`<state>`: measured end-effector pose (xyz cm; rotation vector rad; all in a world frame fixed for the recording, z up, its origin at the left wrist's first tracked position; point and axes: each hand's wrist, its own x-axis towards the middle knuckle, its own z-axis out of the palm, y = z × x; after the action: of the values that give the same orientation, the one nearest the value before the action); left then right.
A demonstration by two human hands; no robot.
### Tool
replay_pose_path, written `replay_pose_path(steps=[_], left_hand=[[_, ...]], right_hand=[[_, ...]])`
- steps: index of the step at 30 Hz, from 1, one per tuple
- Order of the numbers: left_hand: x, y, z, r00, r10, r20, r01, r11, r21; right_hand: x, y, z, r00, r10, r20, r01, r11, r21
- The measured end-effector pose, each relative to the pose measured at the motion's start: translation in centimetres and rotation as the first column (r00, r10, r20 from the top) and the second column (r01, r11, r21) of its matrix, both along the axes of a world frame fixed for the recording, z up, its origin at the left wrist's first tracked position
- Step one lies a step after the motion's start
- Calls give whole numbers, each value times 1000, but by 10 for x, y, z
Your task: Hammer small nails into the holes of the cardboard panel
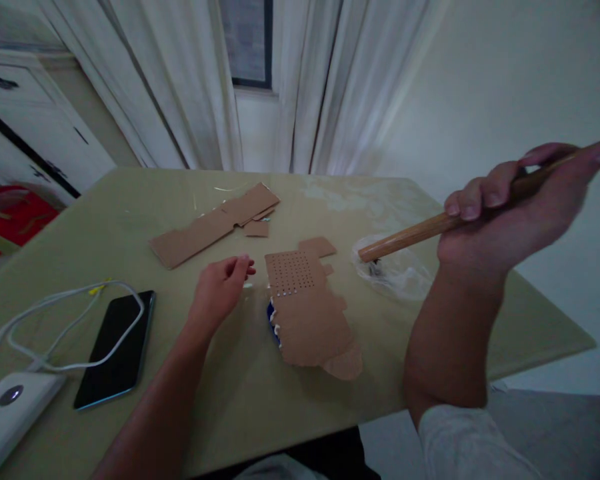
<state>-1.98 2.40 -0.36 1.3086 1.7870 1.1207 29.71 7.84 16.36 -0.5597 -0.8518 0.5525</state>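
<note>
My right hand (510,207) is raised over the right side of the table, its fingers wrapped round a long wooden handle (410,236). The handle's far end runs out of view at the right. Its near end hangs by a clear plastic bag (397,277) with small dark things in it. My left hand (225,287) is closed, thumb against fingers, just left of a cardboard piece (310,320); whatever it may hold is hidden. That cardboard has a grid of small holes, with a few white dots in the lowest row. A blue object with white edging (274,323) shows from under its left side.
Cardboard strips (215,227) lie at the back, and a small cardboard scrap (319,246) touches the holed piece. At left are a black phone (115,353), a white cable (70,367) and a white power bank (15,413). Curtains (180,87) hang behind the table (220,400).
</note>
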Motion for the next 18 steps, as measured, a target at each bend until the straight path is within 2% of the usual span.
replay_pose_path(steps=[1, 2, 3, 5, 7, 9, 12, 18], left_hand=[[-7, -1, 3, 970, 35, -239, -30, 999, 26], [-14, -2, 6, 899, 87, -429, -74, 996, 48], [-19, -3, 7, 828, 105, -551, -96, 994, 46], [-27, -4, 5, 715, 90, -693, -118, 993, 6], [-31, -4, -1, 655, 29, -755, -107, 993, -55], [-33, -2, -10, 631, -38, -775, -84, 990, -117], [-36, 2, -20, 641, -112, -760, -46, 982, -184], [-39, 8, -27, 637, -135, -759, -20, 981, -192]], right_hand=[[0, 2, -1, 1000, -13, 14, 13, 1000, 4], [0, 4, -2, 999, -26, 27, 26, 1000, 18], [0, 7, -5, 998, -30, 48, 29, 999, 28], [-2, 17, -11, 996, -54, 67, 51, 997, 58], [-3, 28, -19, 987, -53, 151, 48, 998, 34], [-6, 39, -28, 968, -43, 246, 46, 999, -5], [-15, 53, -44, 962, -26, 272, 36, 999, -31], [-47, 74, -91, 949, 120, 292, -75, 984, -161]])
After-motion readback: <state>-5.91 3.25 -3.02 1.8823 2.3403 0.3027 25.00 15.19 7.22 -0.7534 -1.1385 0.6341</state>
